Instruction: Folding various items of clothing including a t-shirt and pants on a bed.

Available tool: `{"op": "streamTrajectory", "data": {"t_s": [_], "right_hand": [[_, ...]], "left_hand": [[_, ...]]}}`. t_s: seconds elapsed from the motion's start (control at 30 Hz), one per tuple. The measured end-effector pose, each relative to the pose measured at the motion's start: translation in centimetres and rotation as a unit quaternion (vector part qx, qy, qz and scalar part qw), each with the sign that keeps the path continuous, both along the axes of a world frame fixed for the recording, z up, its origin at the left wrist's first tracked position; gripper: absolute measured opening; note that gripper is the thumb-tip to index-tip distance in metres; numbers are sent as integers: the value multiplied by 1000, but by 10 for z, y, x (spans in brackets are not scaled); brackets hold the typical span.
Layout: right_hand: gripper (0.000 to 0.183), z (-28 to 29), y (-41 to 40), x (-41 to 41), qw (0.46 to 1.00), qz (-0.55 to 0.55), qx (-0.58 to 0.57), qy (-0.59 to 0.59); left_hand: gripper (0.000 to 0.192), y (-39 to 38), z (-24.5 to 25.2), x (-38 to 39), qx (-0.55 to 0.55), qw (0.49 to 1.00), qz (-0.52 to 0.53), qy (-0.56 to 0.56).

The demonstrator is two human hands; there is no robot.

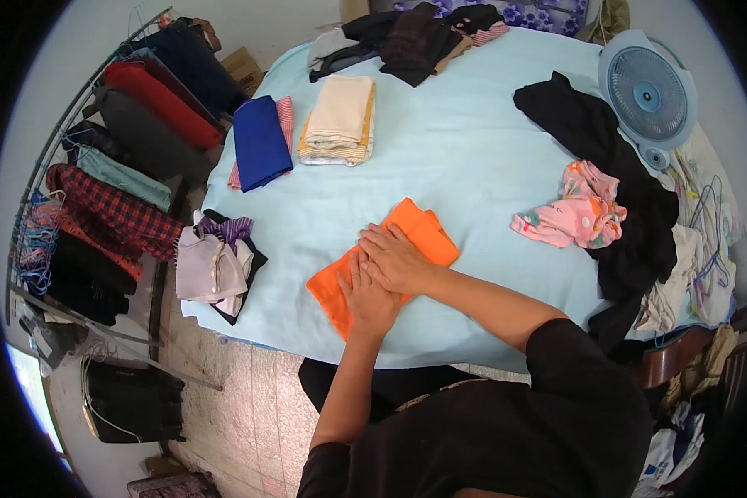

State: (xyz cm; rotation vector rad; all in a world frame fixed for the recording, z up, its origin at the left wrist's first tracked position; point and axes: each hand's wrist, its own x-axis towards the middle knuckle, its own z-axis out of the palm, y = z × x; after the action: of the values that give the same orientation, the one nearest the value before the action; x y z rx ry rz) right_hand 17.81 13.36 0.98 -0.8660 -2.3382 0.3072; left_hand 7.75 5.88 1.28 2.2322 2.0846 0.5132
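A folded orange cloth (422, 233) lies slantwise near the front edge of the bed, on a pale blue sheet (467, 155). My left hand (371, 306) rests flat on the cloth's lower left part. My right hand (399, 260) lies palm down across its middle, close against the left one, and their fingers meet or overlap. Neither hand grips the fabric. To the right is a crumpled pink patterned garment (576, 211), partly over a spread black garment (638, 215).
A folded blue cloth (261, 143) and a cream-topped folded stack (339, 115) lie beyond my hands. A mixed clothes pile (208, 267) sits at the left edge. Dark clothes (411, 40) are heaped at the back. A fan (647, 96) stands right; a clothes rack (56, 124) stands left.
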Motion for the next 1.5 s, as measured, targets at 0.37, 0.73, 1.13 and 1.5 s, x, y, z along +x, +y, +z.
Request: {"op": "streamTrajectory", "data": {"t_s": [0.37, 0.73, 1.13, 1.5], "right_hand": [[38, 8, 29, 13, 994, -84, -9, -67], [58, 65, 102, 13, 713, 96, -607, -337], [49, 141, 15, 52, 517, 137, -799, 277], [36, 200, 264, -50, 591, 206, -582, 520]], "left_hand": [[61, 1, -13, -62, -5, 995, 98, 23], [44, -1, -22, -157, 36, 992, -62, -107], [17, 4, -33, -178, 237, 949, -56, -203], [17, 3, -31, -176, 256, 946, -39, -196]]}}
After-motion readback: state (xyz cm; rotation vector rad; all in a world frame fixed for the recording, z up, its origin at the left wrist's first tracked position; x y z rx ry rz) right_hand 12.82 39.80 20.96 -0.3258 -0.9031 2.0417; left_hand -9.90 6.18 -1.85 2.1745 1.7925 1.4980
